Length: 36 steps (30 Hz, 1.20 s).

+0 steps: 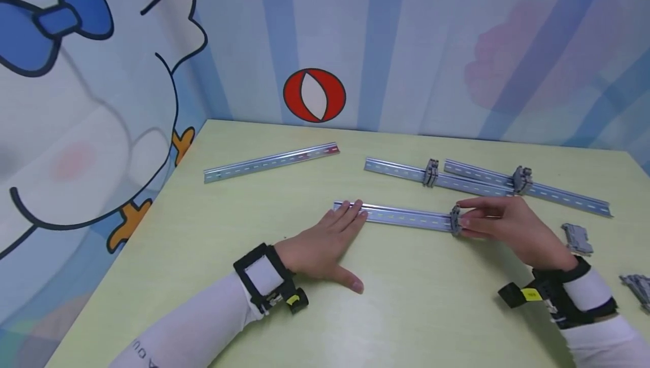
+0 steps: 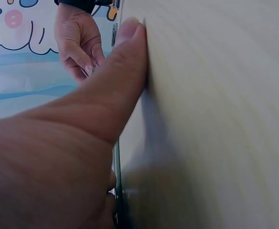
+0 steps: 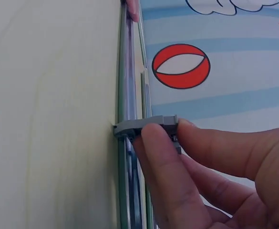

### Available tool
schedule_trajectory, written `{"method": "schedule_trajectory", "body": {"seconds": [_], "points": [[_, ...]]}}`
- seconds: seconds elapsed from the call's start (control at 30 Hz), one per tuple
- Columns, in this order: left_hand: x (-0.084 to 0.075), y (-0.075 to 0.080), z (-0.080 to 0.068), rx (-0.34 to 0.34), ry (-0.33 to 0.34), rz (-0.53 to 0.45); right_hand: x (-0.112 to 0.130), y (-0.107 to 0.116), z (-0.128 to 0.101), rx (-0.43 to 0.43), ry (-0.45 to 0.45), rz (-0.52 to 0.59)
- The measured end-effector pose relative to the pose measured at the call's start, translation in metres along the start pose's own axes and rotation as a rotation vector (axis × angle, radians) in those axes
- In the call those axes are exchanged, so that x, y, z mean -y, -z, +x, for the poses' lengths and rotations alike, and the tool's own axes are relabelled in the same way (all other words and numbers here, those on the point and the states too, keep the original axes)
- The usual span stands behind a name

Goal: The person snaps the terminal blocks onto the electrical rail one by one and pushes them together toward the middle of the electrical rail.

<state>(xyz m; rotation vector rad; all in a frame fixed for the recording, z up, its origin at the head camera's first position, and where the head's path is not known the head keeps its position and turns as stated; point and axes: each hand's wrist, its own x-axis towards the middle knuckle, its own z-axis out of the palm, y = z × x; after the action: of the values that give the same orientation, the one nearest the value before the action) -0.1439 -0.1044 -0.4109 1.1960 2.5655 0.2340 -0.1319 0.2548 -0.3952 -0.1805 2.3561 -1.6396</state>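
Four long silver metal mounting rails lie on the pale green table point(image 1: 416, 311): one far left point(image 1: 271, 162), two at the back right point(image 1: 406, 171) point(image 1: 553, 190), one in front point(image 1: 406, 217). Five small grey plastic clip blocks show: three mounted on rails point(image 1: 431, 172) point(image 1: 522, 179) point(image 1: 455, 220), two loose at the right point(image 1: 577, 239) point(image 1: 638, 287). Two hands rest there, left point(image 1: 325, 246) and right point(image 1: 508, 224).

Playroom-like booth: cartoon-painted walls point(image 1: 101, 103), green table point(image 1: 213, 232).

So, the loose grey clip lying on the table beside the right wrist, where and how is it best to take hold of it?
Probably pinch the grey clip across its two flat faces, coming from above. It lies apart from the rails, with bare table round it, so fingers seem to fit on both sides.
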Motion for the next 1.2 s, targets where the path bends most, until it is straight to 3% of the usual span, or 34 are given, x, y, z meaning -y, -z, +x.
{"method": "schedule_trajectory", "body": {"seconds": [0.2, 0.7, 1.03, 1.2], "points": [[0.001, 0.0, 0.0, 0.004, 0.001, 0.005, 0.004, -0.013, 0.006, 0.017, 0.043, 0.031], [0.001, 0.0, 0.0, 0.001, -0.006, 0.015, 0.02, -0.055, 0.029, 0.019, 0.054, 0.052], [0.0, 0.004, 0.004, -0.007, -0.004, 0.009, 0.021, -0.064, 0.034, -0.012, 0.077, 0.079], [0.001, -0.001, 0.001, -0.012, -0.004, 0.002, 0.019, -0.067, 0.031, -0.004, 0.047, 0.014]]}}
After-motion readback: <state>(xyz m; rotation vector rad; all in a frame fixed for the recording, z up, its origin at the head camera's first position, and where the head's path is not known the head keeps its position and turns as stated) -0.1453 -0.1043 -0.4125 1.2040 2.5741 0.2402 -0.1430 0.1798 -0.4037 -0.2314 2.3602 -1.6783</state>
